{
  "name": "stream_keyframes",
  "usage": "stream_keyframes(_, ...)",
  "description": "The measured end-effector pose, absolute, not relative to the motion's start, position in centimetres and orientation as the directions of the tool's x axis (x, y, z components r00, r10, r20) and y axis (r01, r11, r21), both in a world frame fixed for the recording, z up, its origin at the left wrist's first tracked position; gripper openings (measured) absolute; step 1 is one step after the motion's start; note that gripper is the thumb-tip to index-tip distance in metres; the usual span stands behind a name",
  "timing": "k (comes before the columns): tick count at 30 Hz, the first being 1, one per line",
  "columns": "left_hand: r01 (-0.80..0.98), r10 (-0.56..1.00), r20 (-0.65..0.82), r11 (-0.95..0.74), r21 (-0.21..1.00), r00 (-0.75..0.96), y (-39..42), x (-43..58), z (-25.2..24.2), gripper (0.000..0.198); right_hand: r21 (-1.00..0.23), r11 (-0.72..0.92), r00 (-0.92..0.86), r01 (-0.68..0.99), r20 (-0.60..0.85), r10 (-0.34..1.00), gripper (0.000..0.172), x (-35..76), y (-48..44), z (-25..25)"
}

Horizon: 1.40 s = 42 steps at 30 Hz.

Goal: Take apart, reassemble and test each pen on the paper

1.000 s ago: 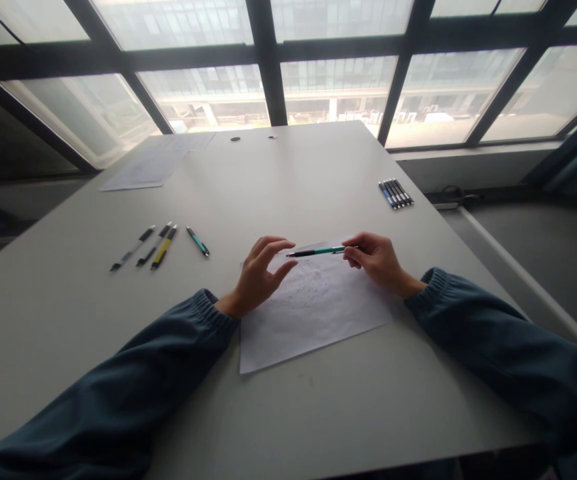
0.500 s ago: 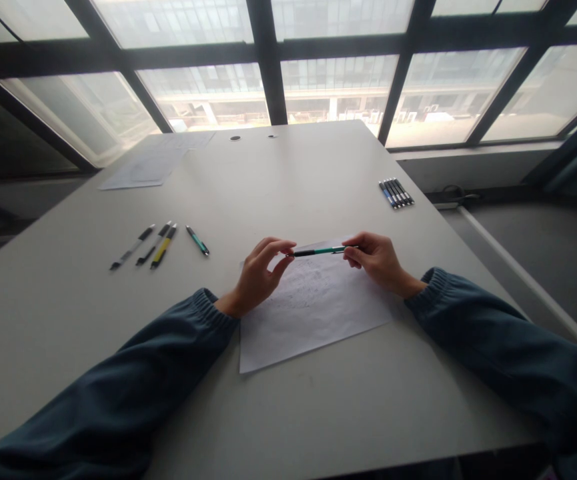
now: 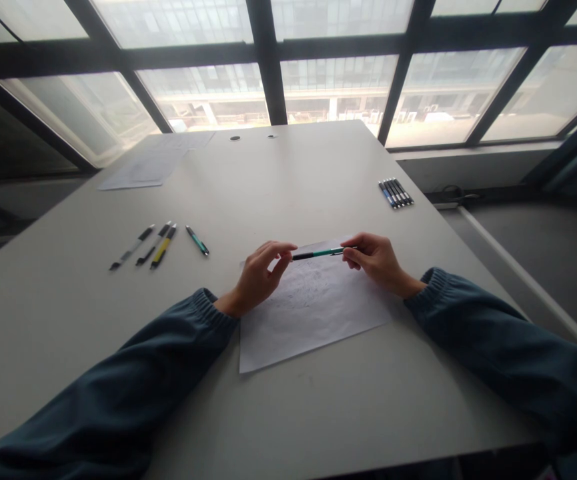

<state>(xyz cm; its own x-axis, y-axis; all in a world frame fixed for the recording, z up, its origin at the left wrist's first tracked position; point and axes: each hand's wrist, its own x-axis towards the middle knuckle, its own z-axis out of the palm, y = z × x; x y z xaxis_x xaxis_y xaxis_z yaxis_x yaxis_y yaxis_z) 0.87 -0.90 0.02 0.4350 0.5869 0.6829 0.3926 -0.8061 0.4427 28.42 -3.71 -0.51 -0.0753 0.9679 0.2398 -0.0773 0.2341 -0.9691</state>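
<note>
Well, windows (image 3: 338, 87): bright panes in dark frames, beyond the far edge.
Desk (image 3: 313, 413): pale and broad, with papers (image 3: 141, 167) at its far left.
Sheet (image 3: 318, 320): lying askew beneath both hands, scribbled on (too faint to read).
Right hand (image 3: 344, 249): its grip closed on the pen's clip end.
Left hand (image 3: 291, 252): its grip narrowed to a pinch on the pen's front end, the tip hidden by the fingertips.
Row of pens (image 3: 395, 193): side by side near the right edge, well apart from either hand.
Loose pens: yellow pen (image 3: 163, 248) with two greyish ones (image 3: 131, 249) off to the left; green pen (image 3: 198, 242) nearer the left hand.
Pen (image 3: 323, 253): held over the sheet, between the hands, leftward of the right grip and rightward of the left; neither hand is nearer, each having one end. Long axis side to side, almost level, black front pointing left.
</note>
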Motion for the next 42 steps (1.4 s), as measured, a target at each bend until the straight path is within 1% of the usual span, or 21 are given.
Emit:
stream_keyframes(6, 0.405, 0.666, 0.614, -0.745, 0.529, 0.423, -1.0, 0.7, -0.3, 0.019, -0.967, 0.224, -0.106, -0.120, 0.237, 0.966, 0.034, 28.2, -3.9, -0.3)
stream_keyframes(10, 0.413, 0.649, 0.617, -0.760, 0.501, 0.446, -1.2, 0.8, 0.0, 0.020, -0.971, 0.195, -0.148, -0.140, 0.215, 0.965, 0.035, 27.6, -4.4, 0.3)
stream_keyframes(15, 0.382, 0.608, 0.587, -0.793, 0.475, 0.535, -1.4, 1.0, 0.3, 0.021, -0.982, 0.138, -0.336, -0.128, 0.174, 0.926, 0.042, 26.4, -5.2, 0.5)
stream_keyframes(18, 0.355, 0.593, 0.558, -0.801, 0.482, 0.581, -1.4, 1.0, 0.3, 0.021, -0.977, 0.173, -0.391, -0.126, 0.209, 0.896, 0.037, 25.6, -5.5, 0.5)
stream_keyframes(20, 0.333, 0.571, 0.563, -0.815, 0.474, 0.597, -1.3, 1.0, 0.3, 0.022, -0.974, 0.188, -0.376, -0.128, 0.223, 0.899, 0.034, 25.3, -5.5, 0.4)
stream_keyframes(26, 0.285, 0.512, 0.609, -0.854, 0.434, 0.606, -1.0, 1.3, 0.4, 0.020, -0.976, 0.176, -0.245, -0.126, 0.202, 0.948, 0.026, 25.4, -5.2, 0.2)
stream_keyframes(30, 0.257, 0.476, 0.631, -0.875, 0.410, 0.613, -0.9, 1.4, 0.4, 0.016, -0.980, 0.170, -0.237, -0.108, 0.192, 0.952, 0.025, 25.6, -5.2, 0.1)
stream_keyframes(35, 0.263, 0.470, 0.661, -0.881, 0.394, 0.585, -0.9, 1.5, 0.6, 0.016, -0.981, 0.159, -0.239, -0.106, 0.181, 0.954, 0.028, 25.7, -5.2, 0.1)
stream_keyframes(38, 0.281, 0.482, 0.675, -0.876, 0.393, 0.559, -1.0, 1.5, 0.7, 0.014, -0.976, 0.129, -0.257, -0.175, 0.171, 0.951, 0.026, 26.0, -5.1, 0.2)
stream_keyframes(42, 0.295, 0.498, 0.695, -0.867, 0.401, 0.519, -0.9, 1.4, 0.5, 0.015, -0.934, 0.051, -0.256, -0.354, 0.150, 0.955, 0.020, 26.4, -4.8, 0.4)
